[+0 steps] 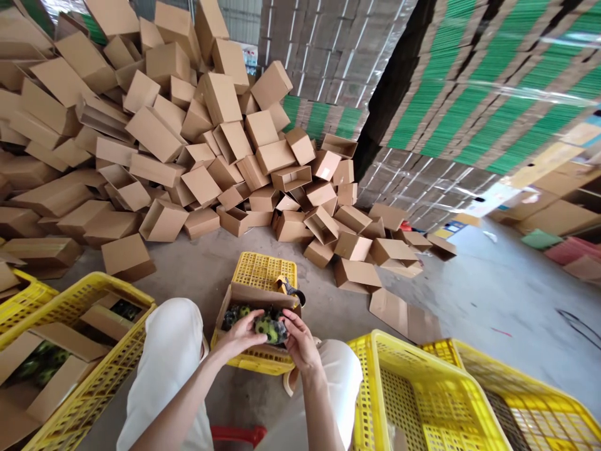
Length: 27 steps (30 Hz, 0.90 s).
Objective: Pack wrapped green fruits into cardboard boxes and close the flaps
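Observation:
Between my two hands is a bag of green fruit (270,328), round and green with dark patches under what looks like clear film. My left hand (243,333) grips its left side, fingers curled over the edge. On the opposite side my right hand (300,338) pinches the bag near its top right. Directly below and behind it sits an open cardboard box (258,294) holding more dark and green packs, partly hidden by my hands. This box rests on an upturned yellow crate (248,362). A yellow and black tool, resembling a tape dispenser (287,288), lies at the box's far right.
Left of my knee, a yellow crate (141,307) holds open boxes of green fruit. Yellow crates (375,376) stand to the right. A large heap of cardboard boxes (159,134) fills the floor ahead. Flattened carton stacks (451,81) rise behind it at right.

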Each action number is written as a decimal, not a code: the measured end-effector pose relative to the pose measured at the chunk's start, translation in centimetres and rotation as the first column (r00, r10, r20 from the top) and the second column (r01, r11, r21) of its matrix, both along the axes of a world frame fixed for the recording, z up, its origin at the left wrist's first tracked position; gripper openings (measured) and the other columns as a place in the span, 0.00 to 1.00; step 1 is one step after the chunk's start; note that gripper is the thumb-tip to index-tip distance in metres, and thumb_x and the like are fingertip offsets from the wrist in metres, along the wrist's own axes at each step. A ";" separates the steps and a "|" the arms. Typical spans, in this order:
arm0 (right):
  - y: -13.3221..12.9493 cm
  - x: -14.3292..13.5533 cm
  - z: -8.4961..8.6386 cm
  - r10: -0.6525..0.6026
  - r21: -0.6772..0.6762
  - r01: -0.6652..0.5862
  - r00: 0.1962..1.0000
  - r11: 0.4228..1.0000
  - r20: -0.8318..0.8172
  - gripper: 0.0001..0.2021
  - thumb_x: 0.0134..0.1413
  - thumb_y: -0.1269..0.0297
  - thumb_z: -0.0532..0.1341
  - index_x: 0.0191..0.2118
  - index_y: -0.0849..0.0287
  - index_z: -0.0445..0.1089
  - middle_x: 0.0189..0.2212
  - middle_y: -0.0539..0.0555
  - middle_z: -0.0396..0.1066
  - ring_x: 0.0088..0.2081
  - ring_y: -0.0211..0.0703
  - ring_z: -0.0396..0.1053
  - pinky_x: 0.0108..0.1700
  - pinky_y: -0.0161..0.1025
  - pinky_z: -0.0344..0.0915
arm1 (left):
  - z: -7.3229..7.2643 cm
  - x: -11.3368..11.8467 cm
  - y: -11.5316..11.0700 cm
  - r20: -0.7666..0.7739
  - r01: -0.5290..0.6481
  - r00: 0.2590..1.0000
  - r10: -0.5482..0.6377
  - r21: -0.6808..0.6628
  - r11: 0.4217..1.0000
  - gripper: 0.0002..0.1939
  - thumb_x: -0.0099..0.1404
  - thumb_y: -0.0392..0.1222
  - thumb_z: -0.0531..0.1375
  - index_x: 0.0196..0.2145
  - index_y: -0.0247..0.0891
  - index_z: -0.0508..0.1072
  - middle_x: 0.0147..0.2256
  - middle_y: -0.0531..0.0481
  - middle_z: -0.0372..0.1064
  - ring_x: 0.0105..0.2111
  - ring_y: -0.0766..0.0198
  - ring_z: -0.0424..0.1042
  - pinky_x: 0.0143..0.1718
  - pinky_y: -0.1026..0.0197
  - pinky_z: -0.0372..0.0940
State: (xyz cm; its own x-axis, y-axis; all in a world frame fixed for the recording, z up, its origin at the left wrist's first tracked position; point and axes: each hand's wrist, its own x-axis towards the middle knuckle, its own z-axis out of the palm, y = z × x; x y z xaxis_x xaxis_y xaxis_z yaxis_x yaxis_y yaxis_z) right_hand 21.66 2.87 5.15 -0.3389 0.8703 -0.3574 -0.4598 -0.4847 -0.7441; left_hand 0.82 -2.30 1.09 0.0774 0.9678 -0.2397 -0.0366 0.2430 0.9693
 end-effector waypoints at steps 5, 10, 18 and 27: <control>-0.7 -1.2 -0.5 -0.047 0.065 0.044 0.998 0.997 0.033 0.24 0.48 0.53 0.78 0.51 0.52 0.79 0.48 0.54 0.81 0.46 0.43 0.78 0.50 0.40 0.73 | -0.5 -1.0 0.8 0.122 -0.163 0.978 0.168 -0.045 0.986 0.28 0.54 0.57 0.74 0.46 0.39 0.74 0.39 0.46 0.81 0.40 0.56 0.80 0.43 0.58 0.71; -1.6 -2.0 -0.2 0.007 0.065 -0.013 0.995 0.998 0.096 0.27 0.42 0.57 0.81 0.51 0.52 0.78 0.47 0.53 0.81 0.44 0.45 0.78 0.50 0.43 0.74 | -1.2 -0.6 0.5 0.091 -0.289 0.952 0.291 -0.041 0.957 0.26 0.55 0.60 0.73 0.39 0.38 0.73 0.37 0.47 0.80 0.38 0.58 0.79 0.40 0.60 0.70; -1.8 -3.2 -0.4 -0.146 0.172 0.108 0.963 0.979 0.226 0.24 0.41 0.52 0.79 0.44 0.56 0.79 0.40 0.55 0.83 0.41 0.49 0.80 0.45 0.43 0.77 | -1.6 0.6 0.2 0.038 -0.320 0.947 0.320 0.001 0.947 0.29 0.56 0.61 0.72 0.44 0.39 0.71 0.39 0.45 0.80 0.41 0.54 0.81 0.45 0.54 0.73; -1.5 -2.9 -1.5 -0.289 0.086 0.278 0.944 0.957 0.161 0.22 0.38 0.55 0.80 0.40 0.56 0.78 0.37 0.51 0.81 0.36 0.42 0.78 0.39 0.36 0.77 | 0.6 -1.2 -0.9 0.265 -0.248 0.931 0.251 -0.047 0.968 0.32 0.69 0.58 0.59 0.64 0.39 0.68 0.55 0.39 0.78 0.44 0.52 0.82 0.55 0.46 0.72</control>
